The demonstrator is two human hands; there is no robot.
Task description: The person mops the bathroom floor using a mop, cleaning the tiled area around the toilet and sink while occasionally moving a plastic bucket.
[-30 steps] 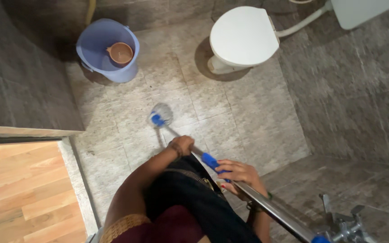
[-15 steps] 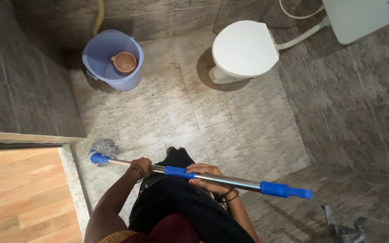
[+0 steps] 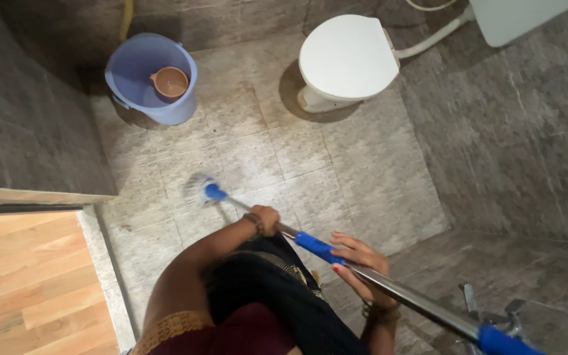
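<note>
**Mop held in both hands over the tiled floor**

The mop handle (image 3: 389,289) is gripped by the right hand (image 3: 357,258), fingers curled round it just behind the blue sleeve (image 3: 319,248). Further down, the left hand (image 3: 266,219) is closed round the shaft. Beyond it, the mop head (image 3: 198,189) rests on the tiles. Farther off stand a blue bucket (image 3: 141,98) and a white toilet (image 3: 346,59).

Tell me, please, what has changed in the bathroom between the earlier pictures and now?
The mop head swung from the left, by the wooden threshold, forward to mid-floor; the handle turned from crosswise to diagonal. The left hand and right hand kept their grip. Bucket and toilet stayed put.
</note>
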